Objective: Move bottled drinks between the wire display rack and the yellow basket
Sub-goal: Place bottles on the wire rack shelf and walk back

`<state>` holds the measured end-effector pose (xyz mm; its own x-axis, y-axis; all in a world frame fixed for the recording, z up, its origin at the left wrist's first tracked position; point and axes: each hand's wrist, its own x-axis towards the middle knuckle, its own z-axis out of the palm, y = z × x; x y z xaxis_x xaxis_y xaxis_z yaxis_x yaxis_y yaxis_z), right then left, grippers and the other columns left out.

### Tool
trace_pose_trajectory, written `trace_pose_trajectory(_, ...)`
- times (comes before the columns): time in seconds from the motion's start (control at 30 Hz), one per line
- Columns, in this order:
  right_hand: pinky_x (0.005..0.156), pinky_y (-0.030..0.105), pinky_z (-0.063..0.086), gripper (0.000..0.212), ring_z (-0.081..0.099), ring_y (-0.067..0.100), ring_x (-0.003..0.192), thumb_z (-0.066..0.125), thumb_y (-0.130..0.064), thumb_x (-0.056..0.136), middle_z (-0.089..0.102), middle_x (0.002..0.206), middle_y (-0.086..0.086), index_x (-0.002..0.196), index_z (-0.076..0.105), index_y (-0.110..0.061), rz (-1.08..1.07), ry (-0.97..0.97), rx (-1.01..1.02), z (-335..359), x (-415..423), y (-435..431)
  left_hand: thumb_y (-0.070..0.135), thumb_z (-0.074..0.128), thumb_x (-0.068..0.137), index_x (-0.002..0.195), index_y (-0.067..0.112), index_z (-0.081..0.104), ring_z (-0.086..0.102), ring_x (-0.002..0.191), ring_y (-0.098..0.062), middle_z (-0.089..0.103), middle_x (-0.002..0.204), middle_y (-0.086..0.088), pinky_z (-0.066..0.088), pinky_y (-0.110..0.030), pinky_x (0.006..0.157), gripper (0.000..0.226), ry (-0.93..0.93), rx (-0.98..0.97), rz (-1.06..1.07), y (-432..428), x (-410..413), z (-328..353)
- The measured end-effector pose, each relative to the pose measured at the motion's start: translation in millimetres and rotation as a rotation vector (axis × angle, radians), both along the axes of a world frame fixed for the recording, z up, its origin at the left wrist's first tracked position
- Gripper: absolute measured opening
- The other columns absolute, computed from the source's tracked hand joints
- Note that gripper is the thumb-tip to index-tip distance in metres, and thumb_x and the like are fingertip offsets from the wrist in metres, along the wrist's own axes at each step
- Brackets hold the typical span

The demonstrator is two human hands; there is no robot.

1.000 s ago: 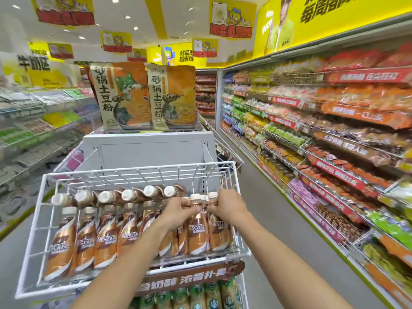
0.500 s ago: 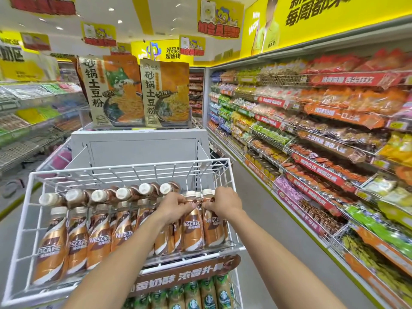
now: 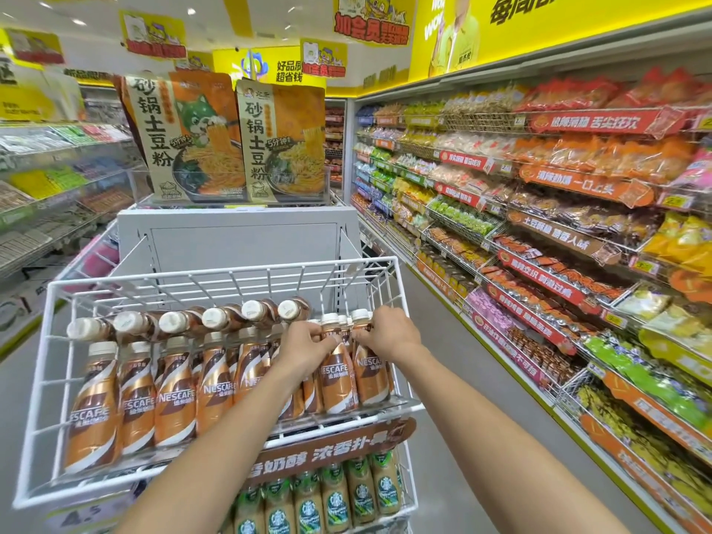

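A white wire display rack point(image 3: 46, 379) holds several brown Nescafe bottles point(image 3: 173, 406) standing in a front row, with more lying on their sides behind. My left hand point(image 3: 304, 346) grips the neck of an upright Nescafe bottle point(image 3: 339, 383) at the right end of the row. Beside it, my right hand point(image 3: 389, 333) grips the neck of the rightmost Nescafe bottle point(image 3: 370, 375). Both bottles stand in the rack. A lower tier carries green-labelled Starbucks bottles point(image 3: 335, 499). No yellow basket is in view.
Behind the rack stands a grey cabinet point(image 3: 239, 237) topped with large noodle packets point(image 3: 192, 136). Snack shelves point(image 3: 558, 233) line the right side of the grey aisle floor point(image 3: 462, 379). More shelving point(image 3: 46, 179) runs along the left.
The view has shifted slightly right and nearer. Both hands stay at the necks of the two right-end bottles, with the fingers closing tighter around them.
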<state>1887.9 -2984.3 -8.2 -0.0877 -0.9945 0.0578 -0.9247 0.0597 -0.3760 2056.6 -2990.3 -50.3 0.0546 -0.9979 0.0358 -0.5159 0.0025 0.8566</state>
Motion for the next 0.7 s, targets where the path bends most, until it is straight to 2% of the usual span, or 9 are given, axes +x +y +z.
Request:
trace_pose_trajectory(0.07, 0.054, 0.032, 0.037, 0.048, 0.057, 0.028, 0.077, 0.065, -0.053, 0.099, 0.053, 0.076, 0.001, 0.074, 0.044, -0.018, 0.016, -0.044, -0.047, 1.5, -3.7, 7.7, 0.038, 0.078, 0.090, 0.077, 0.014, 0.059, 0.053, 0.065, -0.019, 0.055, 0.070, -0.004, 0.044, -0.034, 0.063, 0.034, -0.071, -0.047, 0.054, 10.8, -4.1, 3.0)
trace_pose_trajectory(0.13, 0.063, 0.036, 0.046, 0.041, 0.063, 0.030, 0.083, 0.060, -0.054, 0.100, 0.062, 0.084, 0.003, 0.086, 0.056, -0.016, 0.067, -0.058, -0.094, 6.5, -11.2, 22.1, 0.044, 0.073, 0.092, 0.081, 0.008, 0.062, 0.058, 0.070, -0.023, 0.059, 0.072, -0.003, 0.052, -0.039, 0.070, 0.040, -0.159, -0.069, 0.070, 23.3, -5.2, 7.1)
trace_pose_trajectory(0.2, 0.077, 0.041, 0.056, 0.052, 0.068, 0.031, 0.100, 0.056, -0.061, 0.100, 0.072, 0.107, 0.007, 0.113, 0.068, -0.012, 0.148, -0.066, -0.113, 14.6, -25.3, 41.0, 0.044, 0.069, 0.095, 0.084, 0.010, 0.063, 0.066, 0.082, -0.028, 0.063, 0.079, -0.002, 0.059, -0.047, 0.082, 0.036, -0.303, -0.113, 0.069, 39.6, -7.8, 14.8)
trace_pose_trajectory(0.23, 0.088, 0.045, 0.057, 0.062, 0.068, 0.031, 0.112, 0.052, -0.065, 0.099, 0.073, 0.122, 0.009, 0.126, 0.068, -0.012, 0.189, -0.059, -0.125, 20.4, -34.6, 54.1, 0.042, 0.066, 0.097, 0.086, 0.011, 0.061, 0.067, 0.084, -0.028, 0.064, 0.083, -0.003, 0.060, -0.046, 0.083, 0.033, -0.381, -0.155, 0.062, 51.4, -11.9, 22.5)
trace_pose_trajectory(0.33, 0.104, 0.053, 0.053, 0.070, 0.061, 0.032, 0.130, 0.044, -0.069, 0.099, 0.065, 0.142, 0.011, 0.141, 0.062, -0.016, 0.226, 0.022, -0.183, 36.1, -74.2, 103.2, 0.043, 0.057, 0.102, 0.095, 0.010, 0.060, 0.063, 0.091, -0.026, 0.062, 0.099, -0.006, 0.056, -0.038, 0.082, 0.034, -0.647, -0.327, -0.022, 85.4, -39.6, 50.6)
trace_pose_trajectory(0.43, 0.109, 0.053, 0.049, 0.067, 0.054, 0.034, 0.137, 0.041, -0.066, 0.101, 0.058, 0.147, 0.012, 0.146, 0.056, -0.019, 0.179, 0.168, -0.175, 38.4, -138.9, 160.7, 0.052, 0.052, 0.100, 0.113, 0.010, 0.062, 0.063, 0.112, -0.035, 0.063, 0.115, -0.014, 0.053, -0.044, 0.091, 0.045, -0.874, -0.432, -0.201, 122.9, -101.3, 73.6)
trace_pose_trajectory(0.53, 0.108, 0.052, 0.048, 0.065, 0.051, 0.034, 0.136, 0.038, -0.064, 0.103, 0.054, 0.147, 0.011, 0.147, 0.053, -0.019, 0.070, 0.286, -0.107, 31.2, -230.2, 232.2, 0.058, 0.049, 0.099, 0.123, 0.010, 0.058, 0.056, 0.123, -0.036, 0.057, 0.126, -0.015, 0.050, -0.048, 0.101, 0.055, -1.000, -0.441, -0.446, 173.9, -194.2, 74.8)
trace_pose_trajectory(0.63, 0.109, 0.054, 0.048, 0.070, 0.049, 0.033, 0.139, 0.034, -0.067, 0.100, 0.050, 0.152, 0.007, 0.152, 0.049, -0.023, -0.069, 0.335, -0.050, 19.9, -329.8, 320.3, 0.062, 0.047, 0.099, 0.133, 0.010, 0.054, 0.051, 0.131, -0.035, 0.054, 0.135, -0.015, 0.048, -0.049, 0.105, 0.063, -0.989, -0.465, -0.668, 238.5, -298.1, 64.0)
trace_pose_trajectory(0.7, 0.105, 0.054, 0.049, 0.065, 0.050, 0.035, 0.136, 0.036, -0.067, 0.102, 0.051, 0.148, 0.009, 0.149, 0.050, -0.025, -0.180, 0.337, 0.002, 12.4, -391.9, 388.1, 0.063, 0.047, 0.099, 0.139, 0.010, 0.051, 0.050, 0.134, -0.035, 0.055, 0.141, -0.016, 0.048, -0.048, 0.105, 0.067, -0.939, -0.504, -0.801, 284.4, -366.5, 54.3)
